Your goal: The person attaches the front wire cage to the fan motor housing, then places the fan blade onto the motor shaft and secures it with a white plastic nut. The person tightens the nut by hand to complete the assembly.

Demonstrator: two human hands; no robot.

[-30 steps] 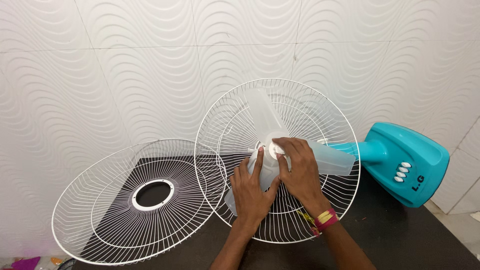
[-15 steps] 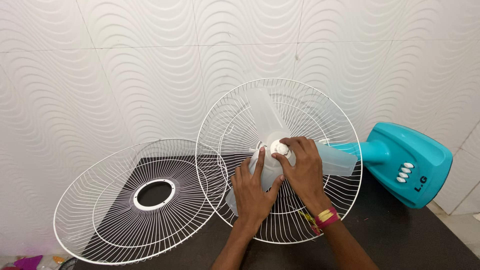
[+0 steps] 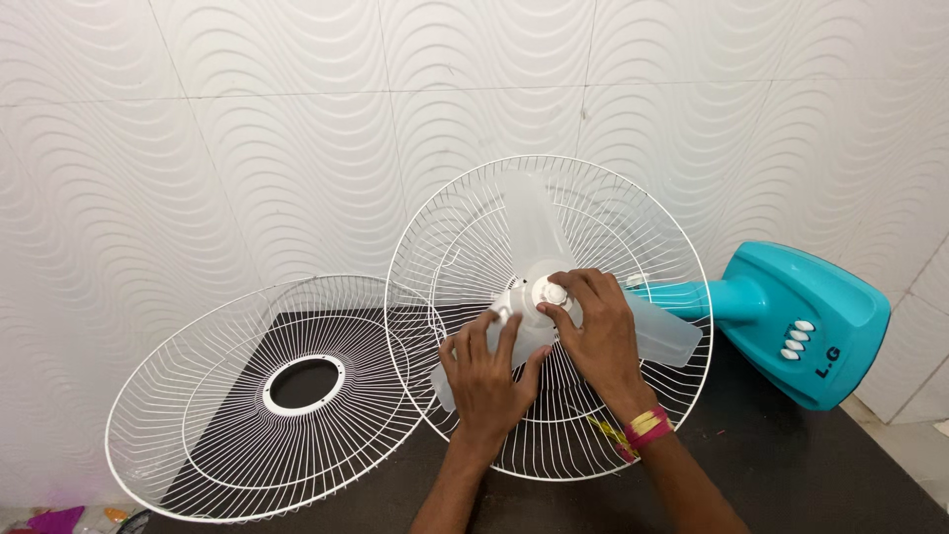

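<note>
A fan lies on its back on a dark table (image 3: 791, 465), its white wire rear guard (image 3: 465, 213) facing up. A translucent three-blade propeller (image 3: 532, 222) sits inside the guard. My right hand (image 3: 598, 336) pinches the small white cap (image 3: 551, 293) at the blade hub with fingers and thumb. Just left of it, my left hand (image 3: 486, 381) rests on the lower-left blade and holds it. Red and yellow threads circle my right wrist.
A second white wire guard (image 3: 198, 396) with a round centre hole lies to the left, overlapping the first one's rim. The fan's teal base (image 3: 820, 316) with white buttons sticks out at the right. A white wavy tiled wall (image 3: 247, 129) stands behind.
The blade has turned a little, its lower-left tip swinging left. My left hand has shifted left with it. My right hand's fingers have stayed on the hub cap.
</note>
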